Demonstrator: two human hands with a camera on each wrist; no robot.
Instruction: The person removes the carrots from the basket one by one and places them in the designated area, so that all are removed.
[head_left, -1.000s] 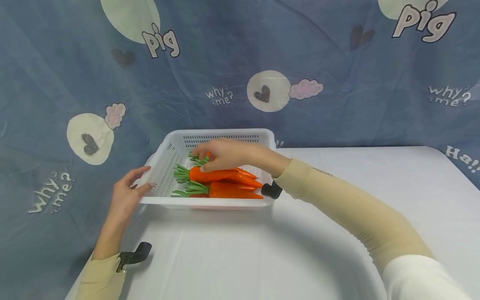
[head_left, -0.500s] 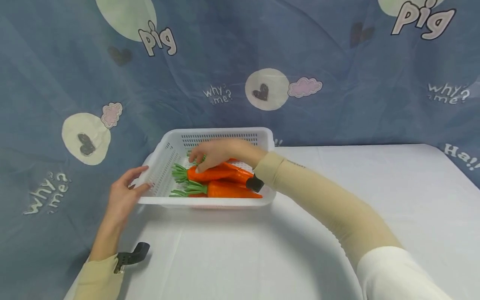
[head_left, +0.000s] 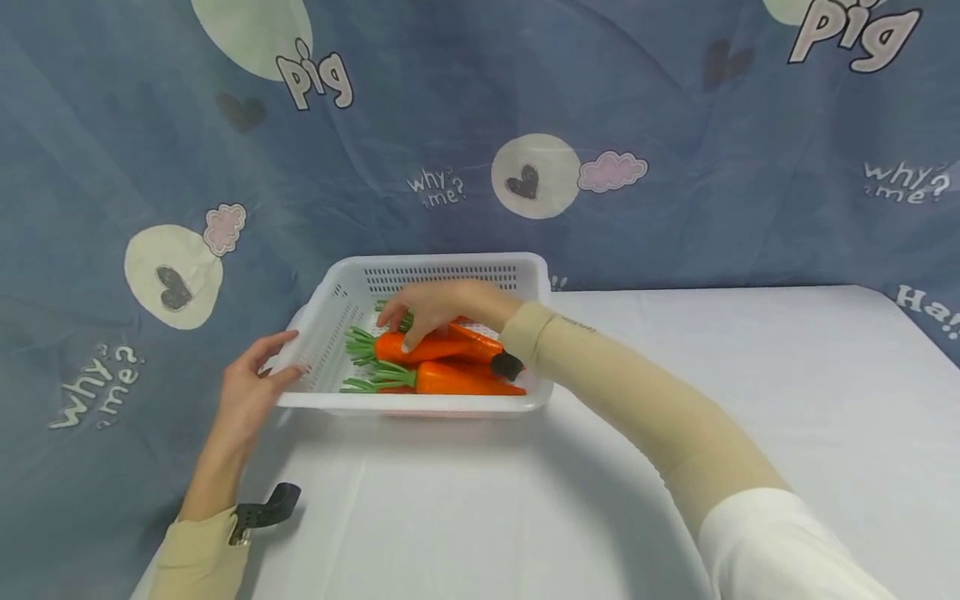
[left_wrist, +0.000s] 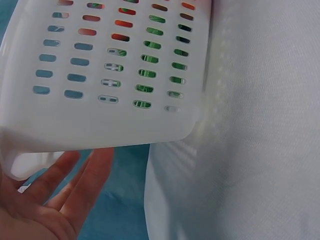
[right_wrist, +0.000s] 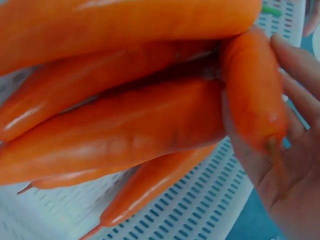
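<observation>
A white plastic basket [head_left: 442, 405] holds several orange carrots [head_left: 461, 379] with green tops [head_left: 362, 345]. My left hand [head_left: 251, 379] grips the basket's left rim, thumb over the edge; in the left wrist view its fingers [left_wrist: 82, 190] reach past the rim of the slotted wall. My right hand [head_left: 431, 308] is down inside the basket, palm toward the carrots. In the right wrist view this hand [right_wrist: 295, 165] has one carrot [right_wrist: 255, 90] between thumb and fingers, its thin root end toward the palm. Other carrots [right_wrist: 115, 132] lie beside it, overlapping one another.
The basket stands at the back of a table covered in a white cloth [head_left: 450, 500]. Behind it hangs a blue printed curtain [head_left: 637, 100], which also runs down along the table's left side. A black wrist camera [head_left: 273, 506] sits on the left forearm.
My right wrist and forearm have shifted left, and the right hand has closed in on a carrot. The left hand keeps its hold on the basket, and the basket stays in place.
</observation>
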